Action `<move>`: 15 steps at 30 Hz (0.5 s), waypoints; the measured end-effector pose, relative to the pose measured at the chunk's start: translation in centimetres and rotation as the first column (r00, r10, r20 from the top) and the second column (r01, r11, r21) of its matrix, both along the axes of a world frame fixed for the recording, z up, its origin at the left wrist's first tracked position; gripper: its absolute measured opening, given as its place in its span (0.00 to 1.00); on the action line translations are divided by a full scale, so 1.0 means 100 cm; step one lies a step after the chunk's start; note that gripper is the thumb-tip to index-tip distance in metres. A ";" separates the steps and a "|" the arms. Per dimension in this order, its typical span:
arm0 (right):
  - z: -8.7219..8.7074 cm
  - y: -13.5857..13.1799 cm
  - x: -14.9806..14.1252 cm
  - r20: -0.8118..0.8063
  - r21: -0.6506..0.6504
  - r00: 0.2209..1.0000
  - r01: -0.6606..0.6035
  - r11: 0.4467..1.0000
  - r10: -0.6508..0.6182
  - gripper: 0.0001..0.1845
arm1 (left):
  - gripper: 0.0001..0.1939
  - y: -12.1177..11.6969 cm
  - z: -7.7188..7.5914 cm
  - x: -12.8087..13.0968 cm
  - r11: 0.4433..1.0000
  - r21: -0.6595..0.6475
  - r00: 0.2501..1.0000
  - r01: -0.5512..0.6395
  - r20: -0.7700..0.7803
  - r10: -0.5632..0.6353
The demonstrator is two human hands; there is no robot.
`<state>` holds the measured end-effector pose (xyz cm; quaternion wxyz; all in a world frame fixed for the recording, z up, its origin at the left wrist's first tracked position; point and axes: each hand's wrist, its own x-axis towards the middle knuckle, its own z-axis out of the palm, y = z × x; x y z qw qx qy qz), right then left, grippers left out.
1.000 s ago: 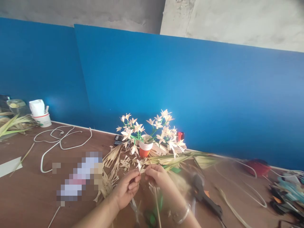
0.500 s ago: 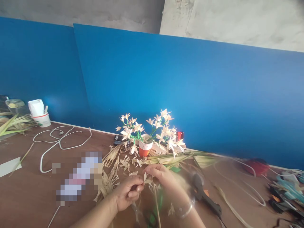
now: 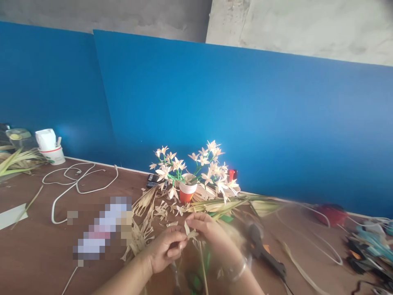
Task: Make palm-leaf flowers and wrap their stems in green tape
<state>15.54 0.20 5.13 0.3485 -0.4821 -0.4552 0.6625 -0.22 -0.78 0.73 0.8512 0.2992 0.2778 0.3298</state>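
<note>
My left hand [image 3: 168,249] is closed in a pinch on a small pale flower of dried-leaf petals [image 3: 193,234]. From the other side my right hand [image 3: 211,233], with a bracelet at the wrist, bends its fingers closed at the same petals. Both sets of fingertips nearly meet, and the flower's base is hidden between them. Just beyond stands a red-and-white paper cup [image 3: 186,196] holding green-stemmed cream flowers [image 3: 211,168]. A thin straw-coloured stem [image 3: 204,266] runs down below the right hand.
Dried husk scraps [image 3: 138,239] lie left of the hands, and long pale-green leaves [image 3: 236,205] stretch behind them. A black glue gun [image 3: 267,252] rests to the right. White cable [image 3: 80,182] coils on the brown table [image 3: 37,258]. A blue panel [image 3: 190,94] rises behind.
Both hands have shifted slightly and the held petals sit lower and further right. My right fingers lifted a little away from the left hand, then came back to the petals.
</note>
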 end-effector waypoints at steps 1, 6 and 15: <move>0.002 0.000 0.001 0.036 0.011 0.998 0.044 0.999 -0.044 0.10 | 0.07 0.000 0.000 0.001 0.998 0.012 0.998 -0.055 0.005 0.055; 0.005 0.000 0.003 0.169 0.072 0.979 0.104 0.992 -0.115 0.17 | 0.09 0.004 -0.005 0.004 0.973 0.018 0.973 -0.231 0.002 0.231; -0.007 0.006 -0.003 0.208 0.149 0.968 0.110 0.983 -0.140 0.09 | 0.16 0.005 -0.010 0.009 0.946 0.122 0.935 -0.301 -0.156 0.318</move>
